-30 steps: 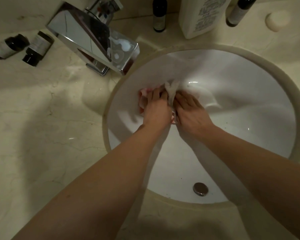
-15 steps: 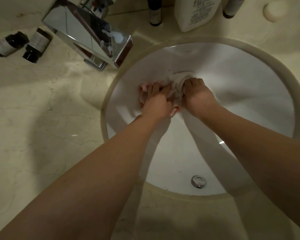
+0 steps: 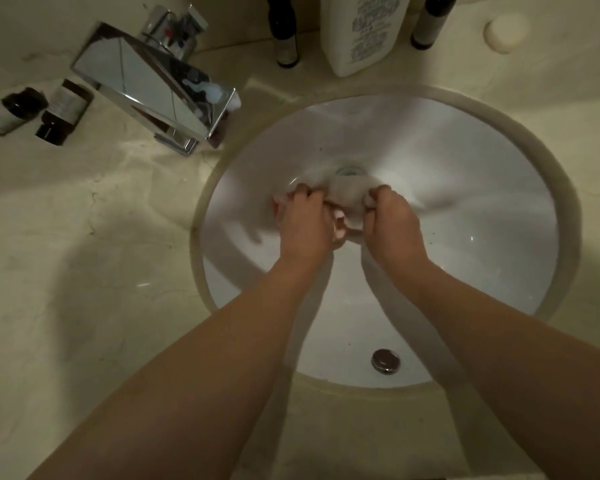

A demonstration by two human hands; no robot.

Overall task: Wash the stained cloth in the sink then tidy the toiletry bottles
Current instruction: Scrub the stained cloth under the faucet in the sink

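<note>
Since a moment ago my hands have drawn apart, stretching the cloth [image 3: 347, 195] between them. My left hand [image 3: 303, 223] and right hand [image 3: 390, 225] both curl tight fingers round its ends, so its long axis runs left to right, low in the sink [image 3: 499, 237], seemingly just before the drain, though blur hides detail.

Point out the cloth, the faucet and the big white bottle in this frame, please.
cloth [image 3: 347, 197]: head view, on the bunched pale fabric showing between the two hands.
faucet [image 3: 146, 88]: head view, on the flat chrome top of the spout.
big white bottle [image 3: 361, 32]: head view, on its printed front face.
</note>
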